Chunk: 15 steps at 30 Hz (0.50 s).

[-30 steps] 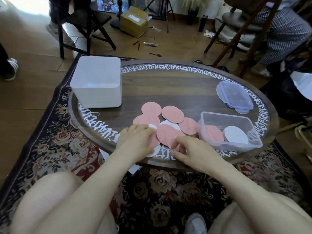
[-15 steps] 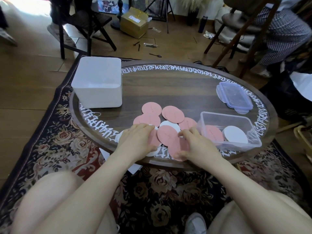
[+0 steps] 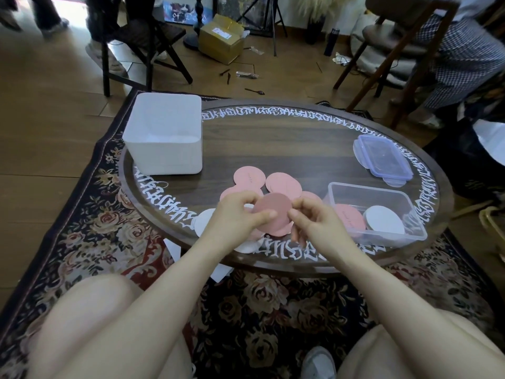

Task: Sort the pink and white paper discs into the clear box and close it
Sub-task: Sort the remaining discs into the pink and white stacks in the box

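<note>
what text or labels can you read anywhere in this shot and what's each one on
Nothing here can be quoted with confidence.
White ornate lettering round the rim of the round table: stylised script, not legible.
White label on the cardboard box on the floor: too small to read.
Faint marks on a pink disc lying on the table: too faint.
Clear box, its lid, the white bin: no text visible.

My left hand (image 3: 237,214) and right hand (image 3: 314,222) cover much of the pink disc (image 3: 273,212) and the loose discs under them. The white disc (image 3: 203,221) at the surface's (image 3: 273,149) near rim shows only partly. My right fingertips are blurred.
</note>
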Available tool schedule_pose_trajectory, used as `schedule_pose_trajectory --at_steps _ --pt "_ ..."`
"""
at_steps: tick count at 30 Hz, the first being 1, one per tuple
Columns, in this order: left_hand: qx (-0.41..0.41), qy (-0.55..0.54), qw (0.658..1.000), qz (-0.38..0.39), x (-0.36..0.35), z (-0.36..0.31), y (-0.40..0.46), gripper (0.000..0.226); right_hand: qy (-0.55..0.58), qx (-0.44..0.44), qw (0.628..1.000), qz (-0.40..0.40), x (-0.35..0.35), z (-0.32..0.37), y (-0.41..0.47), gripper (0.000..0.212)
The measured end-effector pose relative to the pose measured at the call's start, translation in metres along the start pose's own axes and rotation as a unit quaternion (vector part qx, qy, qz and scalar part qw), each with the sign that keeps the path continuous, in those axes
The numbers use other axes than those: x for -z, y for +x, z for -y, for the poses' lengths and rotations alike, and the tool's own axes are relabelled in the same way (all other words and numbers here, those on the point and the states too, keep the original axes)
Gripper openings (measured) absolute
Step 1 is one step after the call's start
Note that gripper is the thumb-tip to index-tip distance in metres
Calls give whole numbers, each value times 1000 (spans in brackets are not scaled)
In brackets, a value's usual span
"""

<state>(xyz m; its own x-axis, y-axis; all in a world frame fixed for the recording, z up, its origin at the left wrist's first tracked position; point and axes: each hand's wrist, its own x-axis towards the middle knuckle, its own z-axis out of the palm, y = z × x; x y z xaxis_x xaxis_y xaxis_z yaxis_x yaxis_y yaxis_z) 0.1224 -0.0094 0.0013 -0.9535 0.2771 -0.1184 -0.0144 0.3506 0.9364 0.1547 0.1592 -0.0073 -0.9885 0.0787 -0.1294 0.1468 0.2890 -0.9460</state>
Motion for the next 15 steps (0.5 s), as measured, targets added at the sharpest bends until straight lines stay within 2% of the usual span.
schedule_pose_trajectory --at_steps 2,4,6,8,10,12,15 --pt "31 -68 995 -60 4 1 6 27 -80 30 996 -29 1 -3 6 21" --pt "79 -166 977 -104 10 0 8 18 -222 65 972 -36 4 -11 13 14" --pt "127 -252 953 -111 14 0 8 9 -307 59 950 -3 5 -17 16 34" --pt "151 -298 937 -105 16 1 5 13 -318 20 947 28 3 -18 17 61" --pt "159 -305 933 -104 16 1 4 16 -330 -1 943 39 1 -18 16 78" --pt "161 -299 934 -111 15 2 4 13 -357 8 934 34 -2 -19 13 80" --pt "160 -294 934 -126 13 1 5 9 -335 -4 942 10 -3 -19 9 74"
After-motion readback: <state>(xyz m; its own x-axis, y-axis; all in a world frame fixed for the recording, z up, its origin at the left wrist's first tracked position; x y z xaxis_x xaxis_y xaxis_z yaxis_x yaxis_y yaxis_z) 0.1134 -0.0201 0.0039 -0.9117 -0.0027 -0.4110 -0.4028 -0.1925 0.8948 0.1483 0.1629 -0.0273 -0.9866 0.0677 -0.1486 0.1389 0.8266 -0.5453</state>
